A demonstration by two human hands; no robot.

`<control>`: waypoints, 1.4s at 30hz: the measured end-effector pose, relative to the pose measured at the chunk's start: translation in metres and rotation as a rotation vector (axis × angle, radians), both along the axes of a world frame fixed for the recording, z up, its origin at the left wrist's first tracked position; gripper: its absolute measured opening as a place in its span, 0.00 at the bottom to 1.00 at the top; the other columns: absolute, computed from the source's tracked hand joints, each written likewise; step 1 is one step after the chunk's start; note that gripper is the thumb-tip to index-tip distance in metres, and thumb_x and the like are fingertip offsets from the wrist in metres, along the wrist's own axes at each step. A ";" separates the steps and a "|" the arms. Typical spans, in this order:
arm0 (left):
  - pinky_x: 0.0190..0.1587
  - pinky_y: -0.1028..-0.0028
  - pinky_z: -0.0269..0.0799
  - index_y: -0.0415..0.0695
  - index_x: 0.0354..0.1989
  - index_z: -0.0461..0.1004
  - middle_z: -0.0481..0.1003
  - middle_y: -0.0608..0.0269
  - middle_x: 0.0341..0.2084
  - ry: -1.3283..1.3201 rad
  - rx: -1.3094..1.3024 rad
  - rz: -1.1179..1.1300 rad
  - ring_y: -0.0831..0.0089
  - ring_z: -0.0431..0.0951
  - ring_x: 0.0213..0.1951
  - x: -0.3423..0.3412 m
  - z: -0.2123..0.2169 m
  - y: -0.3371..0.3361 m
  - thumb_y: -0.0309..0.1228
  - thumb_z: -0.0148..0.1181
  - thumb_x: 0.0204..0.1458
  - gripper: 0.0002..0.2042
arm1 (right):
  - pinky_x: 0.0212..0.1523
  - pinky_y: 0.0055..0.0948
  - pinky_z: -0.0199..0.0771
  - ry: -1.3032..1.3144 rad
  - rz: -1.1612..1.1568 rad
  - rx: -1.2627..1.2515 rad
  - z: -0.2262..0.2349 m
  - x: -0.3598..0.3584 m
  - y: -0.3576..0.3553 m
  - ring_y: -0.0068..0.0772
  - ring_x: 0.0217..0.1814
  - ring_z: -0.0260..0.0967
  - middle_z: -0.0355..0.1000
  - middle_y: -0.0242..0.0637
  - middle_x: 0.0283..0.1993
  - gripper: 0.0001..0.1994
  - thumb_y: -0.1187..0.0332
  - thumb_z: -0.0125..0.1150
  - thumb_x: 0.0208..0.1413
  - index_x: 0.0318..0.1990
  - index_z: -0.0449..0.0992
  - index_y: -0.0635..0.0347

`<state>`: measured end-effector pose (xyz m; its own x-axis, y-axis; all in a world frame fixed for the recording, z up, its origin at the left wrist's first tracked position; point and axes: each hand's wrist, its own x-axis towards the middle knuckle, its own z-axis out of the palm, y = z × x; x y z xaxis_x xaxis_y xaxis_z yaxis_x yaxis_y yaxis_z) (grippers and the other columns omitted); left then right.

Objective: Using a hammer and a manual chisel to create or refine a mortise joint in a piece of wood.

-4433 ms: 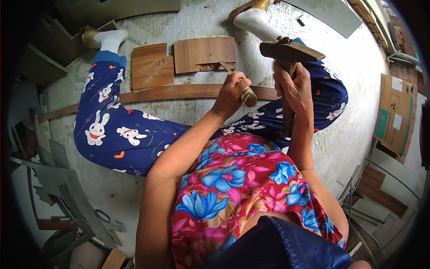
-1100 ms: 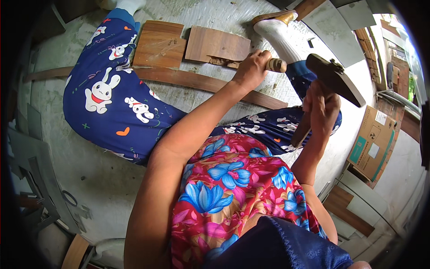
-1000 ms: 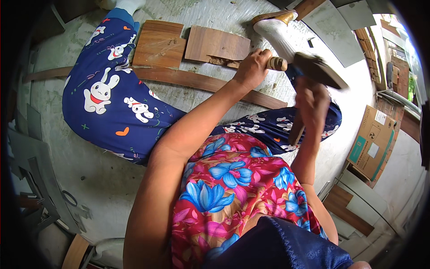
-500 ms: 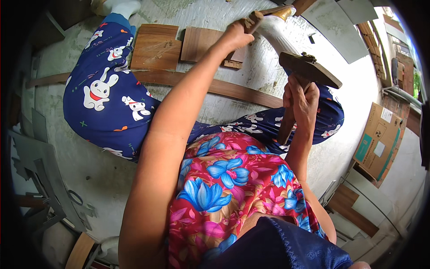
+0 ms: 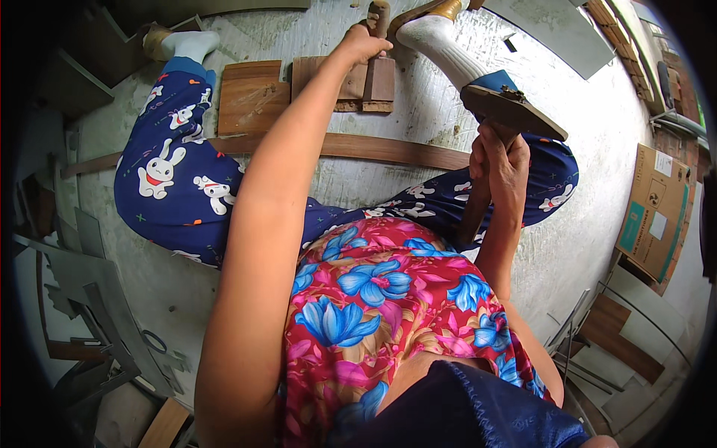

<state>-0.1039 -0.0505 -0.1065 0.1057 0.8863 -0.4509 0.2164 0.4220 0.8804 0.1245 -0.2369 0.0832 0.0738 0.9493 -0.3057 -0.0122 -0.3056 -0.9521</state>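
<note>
My left hand [image 5: 364, 46] reaches out over the floor, its fingers closed around a brown wooden piece with a rounded end [image 5: 379, 18]. Just below that hand a narrow wooden block [image 5: 379, 84] lies at the edge of a flat brown board [image 5: 305, 75]; whether the block and the held piece are one, I cannot tell. Above my right leg, my right hand [image 5: 504, 160] grips a hammer by its wooden handle [image 5: 473, 209], close under the broad, dark head [image 5: 514, 112]. The hammer is raised, apart from the boards.
Another brown board [image 5: 252, 97] lies to the left, and a long wooden strip [image 5: 358, 148] crosses between my spread legs. Grey panels [image 5: 82, 287] lean at the left. A cardboard box [image 5: 650, 216] and more boards [image 5: 620, 340] stand at the right.
My left hand has moved left and farther away with the wooden piece, which now points more straight ahead. The hammer stays raised in my right hand, nearly unmoved. The view has shifted slightly.
</note>
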 end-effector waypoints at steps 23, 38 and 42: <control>0.44 0.57 0.69 0.41 0.39 0.65 0.68 0.50 0.35 0.075 0.737 0.014 0.49 0.71 0.40 0.081 0.048 -0.151 0.20 0.55 0.44 0.12 | 0.17 0.18 0.56 -0.316 0.013 0.296 0.021 -0.016 -0.008 0.15 0.17 0.58 0.66 0.30 0.21 0.08 0.71 0.55 0.60 0.38 0.73 0.70; 0.44 0.55 0.70 0.41 0.39 0.65 0.68 0.46 0.33 0.031 0.795 0.011 0.45 0.71 0.40 0.087 0.047 -0.137 0.20 0.53 0.45 0.11 | 0.20 0.27 0.59 -0.766 0.238 0.137 -0.004 -0.011 0.009 0.18 0.18 0.59 0.65 0.31 0.18 0.08 0.70 0.63 0.52 0.34 0.75 0.67; 0.41 0.58 0.70 0.41 0.39 0.66 0.71 0.50 0.33 0.033 0.757 -0.036 0.48 0.73 0.39 0.082 0.047 -0.135 0.20 0.56 0.46 0.11 | 0.19 0.27 0.60 -0.563 0.199 0.076 -0.001 -0.010 0.019 0.20 0.16 0.60 0.63 0.30 0.14 0.08 0.69 0.60 0.54 0.32 0.72 0.67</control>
